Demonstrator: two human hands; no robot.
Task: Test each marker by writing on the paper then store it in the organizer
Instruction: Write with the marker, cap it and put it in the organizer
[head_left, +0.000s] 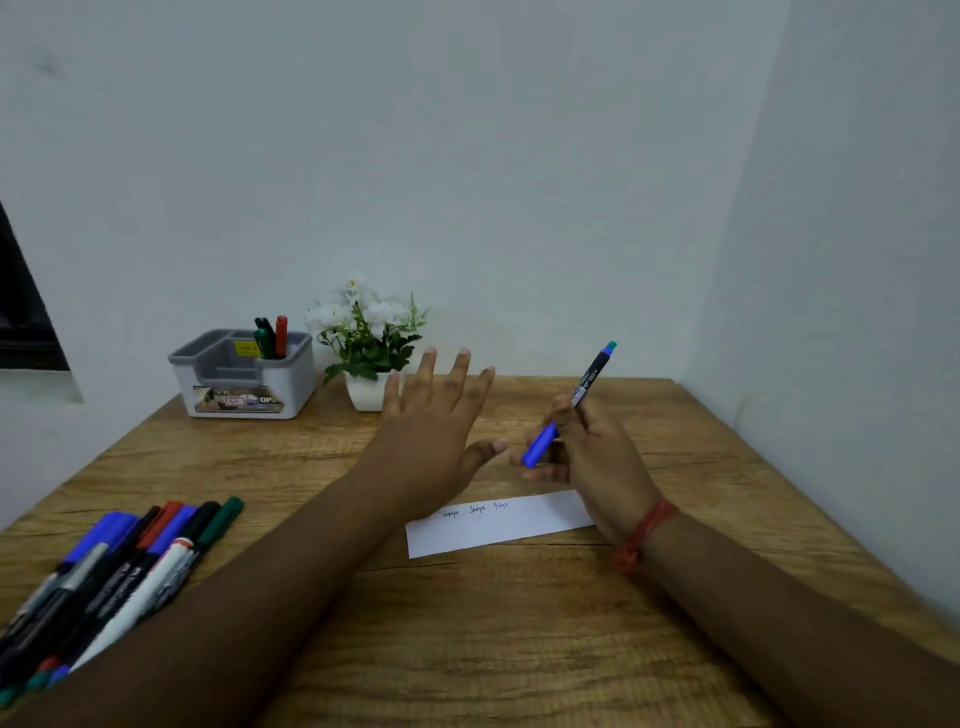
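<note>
The blue marker (569, 408) is held in the right hand (592, 452), its grip clenched round the middle of the barrel, so that the blue cap points down and left toward the left hand and the teal end slants up and away. It hangs above the far edge of the paper (506, 522), a white strip lying on the bench (467, 623) with three small scribbles along its top edge. The cap seems to be on, which suggests the marker is either about to be uncapped or is done and due for storage; I cannot tell which. The left hand (431, 415) hovers just beside the cap, released, fingers spread and grasping nothing, probably placed to take the cap. The organizer (244, 374) stands at the far left of the bench with a few markers upright in one compartment, beside a potted plant (369, 343). A heap of markers (114, 566) waits near the left forearm.
</note>
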